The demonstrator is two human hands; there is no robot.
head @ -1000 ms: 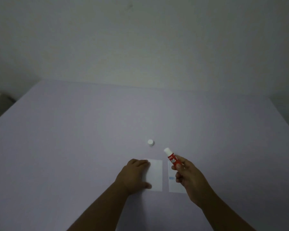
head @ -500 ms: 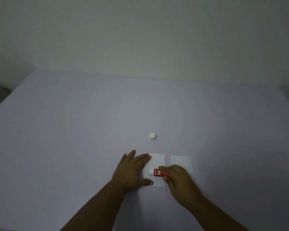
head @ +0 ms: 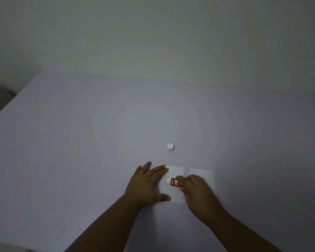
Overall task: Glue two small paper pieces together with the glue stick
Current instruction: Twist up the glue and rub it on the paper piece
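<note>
Your left hand [head: 145, 184] and right hand [head: 196, 191] are bare: you wear no gloves, rings or watch that I can see. Both forearms show uncovered to the frame's lower edge, with no sleeve cuff in view. Fingernails are short.

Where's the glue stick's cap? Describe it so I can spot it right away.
Start from the lavender table and find the two hands near its front edge. Just beyond the blank paper piece under the left hand sits the cap: a small white cylinder, standing alone, the only round thing there.
</note>
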